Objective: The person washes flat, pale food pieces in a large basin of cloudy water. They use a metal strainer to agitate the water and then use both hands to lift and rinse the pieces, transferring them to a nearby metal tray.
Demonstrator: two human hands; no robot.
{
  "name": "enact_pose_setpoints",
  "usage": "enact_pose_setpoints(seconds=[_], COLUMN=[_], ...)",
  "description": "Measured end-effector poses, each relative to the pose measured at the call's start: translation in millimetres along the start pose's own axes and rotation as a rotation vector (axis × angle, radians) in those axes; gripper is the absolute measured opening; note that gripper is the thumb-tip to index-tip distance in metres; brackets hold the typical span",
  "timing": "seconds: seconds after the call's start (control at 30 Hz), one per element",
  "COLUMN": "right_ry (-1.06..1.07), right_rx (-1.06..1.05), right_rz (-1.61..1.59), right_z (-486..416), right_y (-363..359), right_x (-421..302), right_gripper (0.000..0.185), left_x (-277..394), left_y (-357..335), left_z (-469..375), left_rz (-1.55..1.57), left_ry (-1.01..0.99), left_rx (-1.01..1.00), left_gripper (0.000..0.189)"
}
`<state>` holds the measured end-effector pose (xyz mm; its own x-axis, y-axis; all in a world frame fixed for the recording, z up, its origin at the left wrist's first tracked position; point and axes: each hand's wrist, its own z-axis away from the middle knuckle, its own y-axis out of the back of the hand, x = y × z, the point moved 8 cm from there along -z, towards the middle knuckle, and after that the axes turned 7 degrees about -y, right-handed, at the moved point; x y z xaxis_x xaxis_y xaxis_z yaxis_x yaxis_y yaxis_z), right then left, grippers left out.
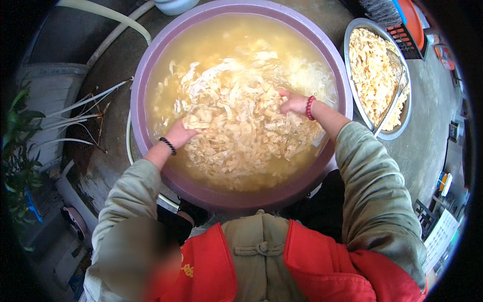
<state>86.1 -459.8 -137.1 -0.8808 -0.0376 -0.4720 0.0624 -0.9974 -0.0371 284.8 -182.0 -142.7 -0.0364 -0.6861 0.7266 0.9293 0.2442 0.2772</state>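
A large purple plastic tub (241, 204) stands before me, filled with cloudy yellowish water. Pale, thin dried strips (241, 132), possibly a sliced vegetable, float in a thick heap across its middle and near side. At the heap's left edge, my left hand (179, 133), with a dark beaded bracelet, grips some of the wet strips, its thumb on top and its fingertips hidden among them. My right hand (293, 102), wearing a red beaded bracelet, holds strips at the heap's right side. Its fingers are partly covered by strips and water.
Right of the tub, an oval metal basin (405, 113) holds more pale strips and a long-handled metal strainer (392, 102). A black plastic crate (417, 49) is beyond it. A pale hose (113, 17) runs behind the tub at left. Green plants (22, 128) line the left side.
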Motion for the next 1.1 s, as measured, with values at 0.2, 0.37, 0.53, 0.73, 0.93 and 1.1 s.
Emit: enact_pose_setpoints(seconds=[0.2, 0.37, 0.53, 0.73, 0.93, 1.1], right_ry=[0.058, -0.208, -0.219, -0.176, -0.219, -0.131], right_rx=[0.025, -0.041, -0.109, -0.088, -0.239, -0.237], right_rz=[0.070, 0.241, 0.362, 0.400, 0.171, -0.111], right_z=[-8, -24, -20, -26, -21, -32], right_y=[20, 1, -25, -57, -98, -125], right_x=[21, 45, 42, 38, 31, 18], right_gripper=[0.098, 0.103, 0.109, 0.098, 0.105, 0.098], left_x=[-44, -47, -25, -33, -32, -11], left_y=[17, 3, -36, -75, -112, -140], left_z=[5, 13, 28, 34, 29, 22], left_rz=[-0.180, -0.189, -0.249, -0.235, -0.053, 0.310], left_ry=[-0.045, 0.267, 0.295, 0.440, 0.512, 0.470], left_rx=[-0.081, -0.112, -0.307, -0.436, -0.391, -0.272], left_gripper=[0.077, 0.096, 0.088, 0.093, 0.097, 0.101])
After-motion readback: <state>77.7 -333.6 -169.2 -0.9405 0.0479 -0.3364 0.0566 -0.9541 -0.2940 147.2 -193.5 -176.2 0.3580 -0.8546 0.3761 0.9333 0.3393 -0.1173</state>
